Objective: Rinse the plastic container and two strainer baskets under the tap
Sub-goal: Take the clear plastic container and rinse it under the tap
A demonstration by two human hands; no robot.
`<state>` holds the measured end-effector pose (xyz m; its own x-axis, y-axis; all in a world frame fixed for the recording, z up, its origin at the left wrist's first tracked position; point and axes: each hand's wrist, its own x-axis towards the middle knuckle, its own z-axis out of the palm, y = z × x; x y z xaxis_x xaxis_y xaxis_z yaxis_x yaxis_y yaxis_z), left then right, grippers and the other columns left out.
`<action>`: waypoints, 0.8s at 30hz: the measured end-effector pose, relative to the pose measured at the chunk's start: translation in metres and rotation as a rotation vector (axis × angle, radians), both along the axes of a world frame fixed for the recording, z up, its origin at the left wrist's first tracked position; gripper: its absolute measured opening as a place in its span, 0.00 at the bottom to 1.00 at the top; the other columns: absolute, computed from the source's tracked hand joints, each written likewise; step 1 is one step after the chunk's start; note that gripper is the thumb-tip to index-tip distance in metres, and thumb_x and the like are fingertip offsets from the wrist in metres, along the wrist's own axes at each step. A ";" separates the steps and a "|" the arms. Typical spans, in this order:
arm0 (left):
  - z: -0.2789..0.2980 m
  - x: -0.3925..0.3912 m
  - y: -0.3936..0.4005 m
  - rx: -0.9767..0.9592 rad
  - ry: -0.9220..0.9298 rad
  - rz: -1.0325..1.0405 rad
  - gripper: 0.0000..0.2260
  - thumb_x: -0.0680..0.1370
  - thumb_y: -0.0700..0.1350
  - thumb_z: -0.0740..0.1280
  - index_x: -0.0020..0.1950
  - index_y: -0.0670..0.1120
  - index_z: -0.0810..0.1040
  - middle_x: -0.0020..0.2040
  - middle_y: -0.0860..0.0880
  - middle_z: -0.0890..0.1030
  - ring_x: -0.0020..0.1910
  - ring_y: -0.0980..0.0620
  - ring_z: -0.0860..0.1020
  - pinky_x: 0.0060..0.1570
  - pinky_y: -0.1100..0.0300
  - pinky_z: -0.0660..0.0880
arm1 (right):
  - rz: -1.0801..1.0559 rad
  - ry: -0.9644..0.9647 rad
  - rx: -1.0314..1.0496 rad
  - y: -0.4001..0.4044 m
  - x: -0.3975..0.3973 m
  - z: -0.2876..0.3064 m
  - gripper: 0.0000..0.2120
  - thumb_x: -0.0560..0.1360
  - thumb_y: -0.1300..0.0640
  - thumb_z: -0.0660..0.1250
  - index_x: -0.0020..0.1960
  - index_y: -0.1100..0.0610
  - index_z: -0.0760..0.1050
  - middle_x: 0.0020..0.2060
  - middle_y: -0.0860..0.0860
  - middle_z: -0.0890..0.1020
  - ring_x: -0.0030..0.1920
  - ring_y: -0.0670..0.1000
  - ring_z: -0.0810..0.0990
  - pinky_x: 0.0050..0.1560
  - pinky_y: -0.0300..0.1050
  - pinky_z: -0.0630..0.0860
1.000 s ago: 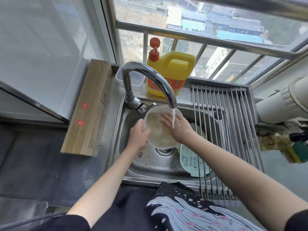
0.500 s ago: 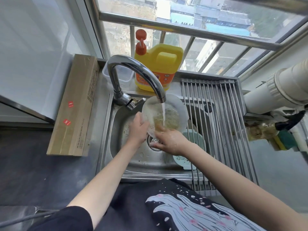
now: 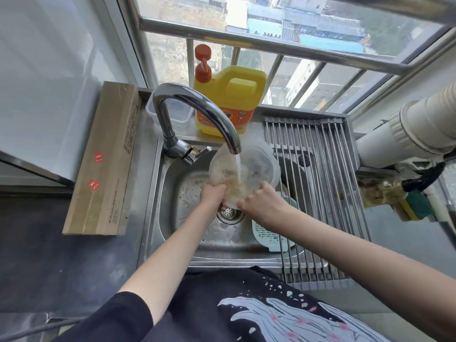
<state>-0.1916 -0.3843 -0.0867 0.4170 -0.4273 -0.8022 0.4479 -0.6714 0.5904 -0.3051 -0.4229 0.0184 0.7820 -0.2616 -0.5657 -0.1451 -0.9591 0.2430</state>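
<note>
**Container tipped under the tap, both hands on its near rim**

The container (image 3: 244, 176) sits directly below the tap (image 3: 197, 114) spout, mouth tilted toward the person, with water running into it. The left hand (image 3: 213, 195) grips its lower left rim; the right hand (image 3: 261, 203) pinches the lower right rim, so both hands hold it from the near side. A strainer (image 3: 270, 235) lies in the sink (image 3: 172, 206), right of the drain and nearer the right hand; a second cannot be made out. The steel counter carries a rack (image 3: 318, 193) right of the tap.
</note>
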 end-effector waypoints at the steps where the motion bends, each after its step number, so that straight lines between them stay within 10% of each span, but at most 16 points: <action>1: -0.001 0.001 -0.002 0.014 -0.057 0.019 0.10 0.74 0.37 0.61 0.53 0.38 0.76 0.36 0.41 0.77 0.23 0.49 0.76 0.19 0.66 0.69 | 0.003 -0.035 0.005 0.000 0.001 0.000 0.14 0.77 0.66 0.60 0.59 0.55 0.74 0.49 0.50 0.83 0.50 0.53 0.82 0.57 0.49 0.68; 4: 0.005 0.009 -0.003 -0.028 -0.311 0.015 0.11 0.75 0.39 0.63 0.55 0.37 0.77 0.47 0.42 0.80 0.45 0.42 0.78 0.42 0.57 0.76 | -0.202 -0.148 0.168 -0.005 -0.001 -0.009 0.13 0.78 0.62 0.60 0.60 0.52 0.75 0.49 0.51 0.84 0.51 0.53 0.81 0.58 0.47 0.67; 10: 0.032 0.029 0.016 -0.193 -0.861 -0.223 0.16 0.70 0.31 0.58 0.31 0.47 0.55 0.27 0.49 0.60 0.27 0.48 0.58 0.33 0.52 0.50 | -0.760 -0.279 0.819 -0.008 -0.005 -0.054 0.27 0.81 0.41 0.54 0.77 0.50 0.59 0.75 0.51 0.63 0.73 0.52 0.63 0.72 0.47 0.59; 13: 0.036 0.032 0.023 -0.208 -0.890 -0.240 0.17 0.70 0.30 0.58 0.31 0.48 0.54 0.26 0.49 0.59 0.28 0.46 0.58 0.33 0.52 0.51 | -0.892 -0.355 0.581 -0.003 0.016 -0.077 0.27 0.81 0.51 0.53 0.78 0.50 0.48 0.69 0.59 0.71 0.65 0.60 0.72 0.64 0.56 0.71; 17: 0.034 0.037 0.036 -0.204 -0.900 -0.240 0.16 0.69 0.30 0.58 0.32 0.48 0.56 0.25 0.50 0.60 0.27 0.48 0.60 0.33 0.52 0.52 | -0.628 -0.184 0.606 0.002 0.021 -0.086 0.37 0.79 0.57 0.57 0.78 0.48 0.37 0.78 0.53 0.47 0.76 0.55 0.55 0.73 0.57 0.55; 21: 0.024 0.038 0.042 -0.169 -0.875 -0.255 0.16 0.69 0.30 0.58 0.32 0.47 0.54 0.27 0.49 0.58 0.27 0.51 0.55 0.28 0.56 0.51 | -0.491 -0.223 0.361 -0.007 0.011 -0.090 0.35 0.78 0.62 0.60 0.78 0.48 0.47 0.78 0.51 0.51 0.76 0.56 0.57 0.72 0.52 0.59; 24: 0.019 0.039 0.042 -0.155 -0.857 -0.258 0.17 0.68 0.30 0.58 0.31 0.47 0.54 0.27 0.49 0.58 0.27 0.50 0.56 0.27 0.57 0.52 | -0.480 -0.130 0.543 0.004 0.014 -0.093 0.31 0.81 0.54 0.55 0.79 0.50 0.44 0.78 0.51 0.49 0.76 0.56 0.53 0.72 0.54 0.59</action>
<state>-0.1531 -0.3419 -0.0674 0.7207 -0.6677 -0.1867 -0.3402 -0.5752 0.7439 -0.2916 -0.4186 -0.0749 0.7214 -0.3007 -0.6238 -0.5742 -0.7632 -0.2962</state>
